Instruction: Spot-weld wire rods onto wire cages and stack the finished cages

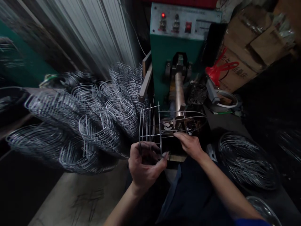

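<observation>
A wire frame [161,133] of thin metal rods is at the centre, its curved wires reaching around the metal arm [179,91] of a green machine [162,56]. My left hand [147,164] is wrapped round the near left end of the frame, thumb at a lower rod. My right hand [190,144] is closed in a pinch at the frame's lower wire, just below the tip of the metal arm. Behind the wires, small pale bits lie in a dark container, partly hidden.
Stacks of bent wire frames [122,110] fill the left side. On the right are a coil of wire rings [246,160], a white round container [227,99], a red-handled tool [219,70] and a cardboard box [242,59]. A red light [163,14] glows on the machine's panel.
</observation>
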A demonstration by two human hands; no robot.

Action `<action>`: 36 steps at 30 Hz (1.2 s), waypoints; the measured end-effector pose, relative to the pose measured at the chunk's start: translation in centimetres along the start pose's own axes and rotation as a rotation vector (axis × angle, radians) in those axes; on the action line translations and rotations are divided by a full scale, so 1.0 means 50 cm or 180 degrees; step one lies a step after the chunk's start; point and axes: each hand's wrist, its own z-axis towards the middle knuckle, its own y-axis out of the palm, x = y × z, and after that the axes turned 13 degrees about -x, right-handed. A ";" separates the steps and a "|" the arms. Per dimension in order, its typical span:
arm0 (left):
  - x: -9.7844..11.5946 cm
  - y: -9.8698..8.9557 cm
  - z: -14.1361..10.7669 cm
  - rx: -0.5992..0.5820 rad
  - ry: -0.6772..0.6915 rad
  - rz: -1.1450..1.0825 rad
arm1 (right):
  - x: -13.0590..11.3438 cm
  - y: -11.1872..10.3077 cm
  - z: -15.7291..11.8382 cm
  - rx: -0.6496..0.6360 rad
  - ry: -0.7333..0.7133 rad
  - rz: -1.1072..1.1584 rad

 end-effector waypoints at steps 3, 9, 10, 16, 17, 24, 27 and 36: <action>-0.005 0.004 -0.008 -0.0059 0.0007 -0.0019 | 0.001 -0.003 -0.002 -0.0012 -0.0019 -0.0138; 0.045 -0.072 -0.041 -0.0822 -0.0601 -0.0072 | -0.079 -0.045 -0.075 -0.0164 0.0001 -0.0424; 0.057 -0.100 -0.041 -0.1001 -0.0796 -0.0055 | -0.105 -0.061 -0.096 -0.0249 -0.0041 -0.0345; 0.003 -0.188 0.002 -0.1302 -0.1922 -0.0856 | -0.224 -0.159 -0.162 -0.0994 0.0019 0.1132; -0.027 -0.175 0.004 -0.1296 -0.2110 -0.1105 | -0.220 -0.162 -0.159 -0.1031 0.0207 0.1365; -0.181 -0.050 -0.158 -0.1259 -0.3266 -0.2186 | -0.076 -0.073 -0.164 -0.1425 0.1324 0.2200; -0.169 -0.043 -0.237 -0.0944 -0.3218 -0.2008 | -0.040 -0.036 -0.191 -0.1637 0.1416 0.2526; -0.114 0.007 -0.235 -0.0937 -0.2631 -0.1664 | -0.041 -0.041 -0.179 -0.1141 0.1578 0.1862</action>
